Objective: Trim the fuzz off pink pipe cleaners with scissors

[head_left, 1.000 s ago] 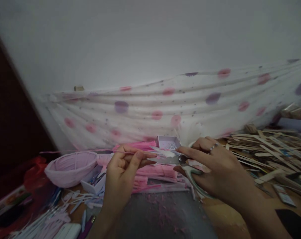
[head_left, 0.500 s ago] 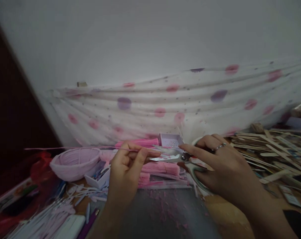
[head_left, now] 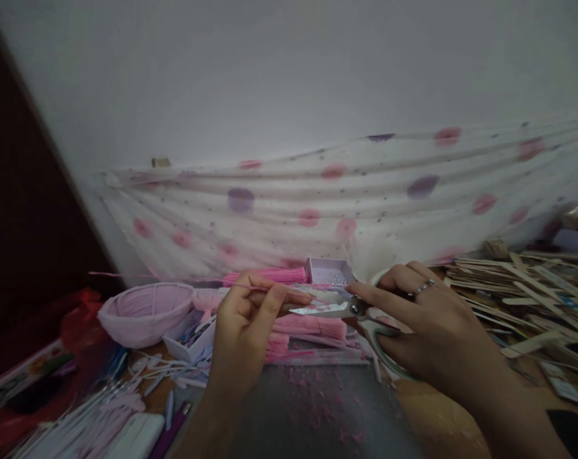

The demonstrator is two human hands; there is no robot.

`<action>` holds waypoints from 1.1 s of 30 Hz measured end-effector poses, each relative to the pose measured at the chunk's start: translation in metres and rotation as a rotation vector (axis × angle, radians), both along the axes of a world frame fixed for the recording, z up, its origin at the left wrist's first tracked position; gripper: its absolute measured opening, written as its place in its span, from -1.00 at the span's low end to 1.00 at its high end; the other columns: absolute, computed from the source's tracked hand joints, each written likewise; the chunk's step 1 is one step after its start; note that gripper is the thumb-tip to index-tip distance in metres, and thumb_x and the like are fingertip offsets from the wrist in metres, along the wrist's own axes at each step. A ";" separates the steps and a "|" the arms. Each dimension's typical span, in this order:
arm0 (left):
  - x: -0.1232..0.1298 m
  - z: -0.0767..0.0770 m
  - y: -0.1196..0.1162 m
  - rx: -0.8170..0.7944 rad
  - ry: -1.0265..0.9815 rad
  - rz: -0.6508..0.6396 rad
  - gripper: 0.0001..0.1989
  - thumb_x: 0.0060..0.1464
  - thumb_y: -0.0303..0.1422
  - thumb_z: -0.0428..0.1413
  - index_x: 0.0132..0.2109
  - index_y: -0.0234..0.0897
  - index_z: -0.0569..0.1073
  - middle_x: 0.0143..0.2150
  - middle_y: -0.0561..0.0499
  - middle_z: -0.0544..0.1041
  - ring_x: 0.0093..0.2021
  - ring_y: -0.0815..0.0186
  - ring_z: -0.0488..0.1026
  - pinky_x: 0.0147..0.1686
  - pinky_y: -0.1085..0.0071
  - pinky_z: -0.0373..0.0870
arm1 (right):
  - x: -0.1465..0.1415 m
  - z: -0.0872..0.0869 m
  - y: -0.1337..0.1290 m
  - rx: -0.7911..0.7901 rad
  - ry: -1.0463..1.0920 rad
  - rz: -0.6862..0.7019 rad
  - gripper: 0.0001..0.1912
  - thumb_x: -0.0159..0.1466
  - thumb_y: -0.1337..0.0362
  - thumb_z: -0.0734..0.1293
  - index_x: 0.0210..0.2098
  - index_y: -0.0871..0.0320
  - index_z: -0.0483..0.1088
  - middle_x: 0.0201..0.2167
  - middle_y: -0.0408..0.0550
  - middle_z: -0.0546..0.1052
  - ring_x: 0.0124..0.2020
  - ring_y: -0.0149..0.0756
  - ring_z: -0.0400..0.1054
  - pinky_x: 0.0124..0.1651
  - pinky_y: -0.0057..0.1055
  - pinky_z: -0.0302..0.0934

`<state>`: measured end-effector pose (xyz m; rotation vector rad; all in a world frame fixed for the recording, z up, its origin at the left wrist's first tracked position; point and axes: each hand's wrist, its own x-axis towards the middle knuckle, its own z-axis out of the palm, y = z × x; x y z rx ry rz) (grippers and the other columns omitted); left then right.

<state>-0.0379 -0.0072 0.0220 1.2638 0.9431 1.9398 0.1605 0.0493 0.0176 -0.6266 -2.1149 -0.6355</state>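
Note:
My left hand [head_left: 245, 319] is closed, pinching a thin pink pipe cleaner [head_left: 111, 275] whose long end reaches out to the left. A pair of scissors [head_left: 332, 308] with pale green handles is in my right hand [head_left: 418, 312], its fingers through and around the handles. The blades point left and lie close to my left fingertips, parted around the near end of the stem; whether they touch it is hard to make out. Bundles of pink pipe cleaners [head_left: 312, 328] lie just behind and below the blades. Pink fuzz trimmings [head_left: 318, 395] are scattered over a dark grey mat [head_left: 265, 414].
A lilac bowl-shaped basket [head_left: 145, 312] stands at the left beside a small box of bits [head_left: 188, 347]. Behind the hands sits a small white box [head_left: 330, 271] with tiny beads. Many wooden sticks [head_left: 509, 287] are heaped on the right. A spotted cloth [head_left: 279, 197] hangs along the wall.
The far end of the pipe cleaner has shifted to the right and slightly up. Both hands and the scissors keep nearly the same place, with a slight shift of the whole view.

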 end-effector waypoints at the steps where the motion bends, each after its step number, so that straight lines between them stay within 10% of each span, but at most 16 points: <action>1: 0.000 0.000 0.000 -0.002 0.000 -0.002 -0.85 0.09 -0.37 0.14 -0.39 -0.26 0.32 -0.44 -0.01 0.62 -0.38 0.31 0.59 -0.29 0.42 0.52 | 0.000 0.000 0.000 0.001 -0.004 0.000 -0.63 0.07 0.48 0.28 -0.13 0.20 0.49 -0.43 -0.02 0.37 -0.39 -0.21 0.20 -0.34 -0.29 0.13; 33: -0.002 0.001 -0.002 0.027 0.046 0.033 -0.87 0.12 -0.45 0.10 -0.39 -0.29 0.34 -0.44 0.00 0.63 -0.37 0.31 0.59 -0.30 0.45 0.53 | -0.003 0.002 0.001 0.000 0.043 -0.045 -0.74 0.10 0.36 0.36 -0.19 0.19 0.50 -0.41 0.00 0.34 -0.39 -0.22 0.18 -0.35 -0.31 0.11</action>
